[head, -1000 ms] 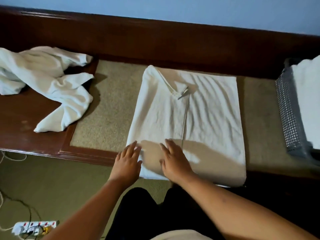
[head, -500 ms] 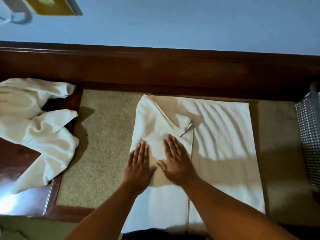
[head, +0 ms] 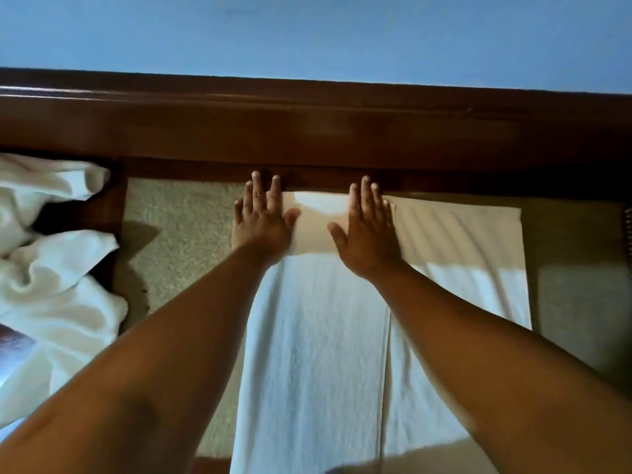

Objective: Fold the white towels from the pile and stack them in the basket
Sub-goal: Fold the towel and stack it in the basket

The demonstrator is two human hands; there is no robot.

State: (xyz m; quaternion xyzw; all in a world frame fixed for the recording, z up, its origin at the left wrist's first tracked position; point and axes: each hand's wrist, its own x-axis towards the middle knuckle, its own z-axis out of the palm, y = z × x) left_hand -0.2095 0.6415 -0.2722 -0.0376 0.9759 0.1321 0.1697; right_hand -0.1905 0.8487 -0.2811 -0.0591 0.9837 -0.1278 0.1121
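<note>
A white towel [head: 318, 336] is laid flat on the beige inlay of the desk [head: 178, 241]. It is folded lengthwise, so that its left panel lies over the rest. The panel's long edge is seen as a straight line running from the near end toward the far end. Both hands are laid palm-down on the far end of this towel, with fingers straight and nothing gripped. The left hand [head: 261, 220] is pressed on the far left corner, and its fingertips reach past the towel's edge to the dark wooden rail [head: 307, 131] at the back of the desk. The right hand [head: 367, 230] is pressed just beside the fold line, with the thumb spread toward the left hand and the fingertips at the far edge. The pile [head: 58, 292] of crumpled white towels is heaped at the left of the desk, well apart from the flat towel. Only a sliver of the mesh basket [head: 628, 230] is seen at the right edge, and its contents cannot be told. A blue wall [head: 307, 29] is seen behind the rail.
</note>
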